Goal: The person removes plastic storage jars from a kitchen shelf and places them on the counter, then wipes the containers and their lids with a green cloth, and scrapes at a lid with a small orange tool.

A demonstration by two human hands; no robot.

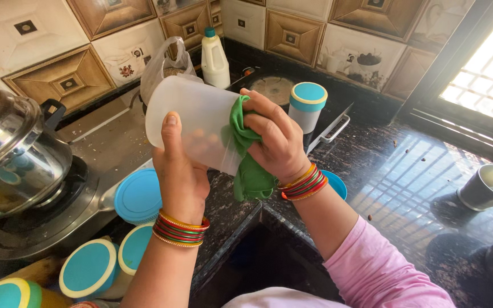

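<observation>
I hold a translucent white plastic jug (192, 122) up in front of me, tilted on its side above the corner of a dark speckled stone counter (412, 171). My left hand (181, 171) grips the jug from below and behind, thumb pressed flat against its side, fingers wrapped out of sight around the far wall. My right hand (275, 140) is closed around a crumpled green cloth (249, 165), pressing it against the jug's open end; part of the cloth goes inside the rim and the rest hangs down below my palm. The two hands sit close together, the jug between them. Both wrists wear stacks of red, green and gold bangles, and my right arm has a pink sleeve.

To my left, a shiny steel pressure cooker (12, 148) sits on a steel gas stove (58, 222). Several round containers with teal lids (89, 268) cluster near the stove at the lower left. Behind the jug stand a white plastic bottle with a teal cap (214, 57) and a clear plastic bag (164, 63) against the brown and cream tiled wall. A white cylindrical tin with a teal lid (307, 105) stands just beyond my right hand. At the far right, a small steel cup (486, 188) rests on the counter near a bright window.
</observation>
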